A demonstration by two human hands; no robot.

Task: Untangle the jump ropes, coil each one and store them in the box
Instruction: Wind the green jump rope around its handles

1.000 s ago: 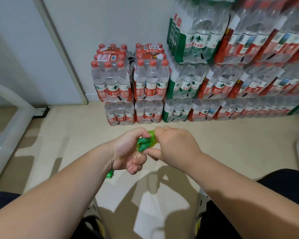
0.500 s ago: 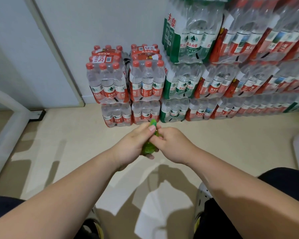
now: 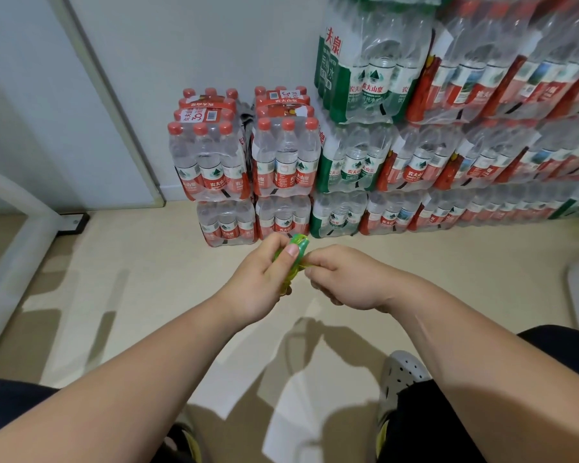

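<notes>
Between the knees: green jump rope [image 3: 296,252], bundled, gripped by left hand [image 3: 259,285]; pinched by right hand [image 3: 345,279]. Coiling judged underway; tucking the end called for next; box unseen.

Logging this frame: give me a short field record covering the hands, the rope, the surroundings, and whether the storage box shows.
left hand: grips the green jump rope, thumb across it
right hand: pinches the same rope from the other side
rope state: bunched between both hands, above the floor
box: not in view
background: water bottle packs stacked against the wall
foot: grey perforated shoe, lower right
</notes>
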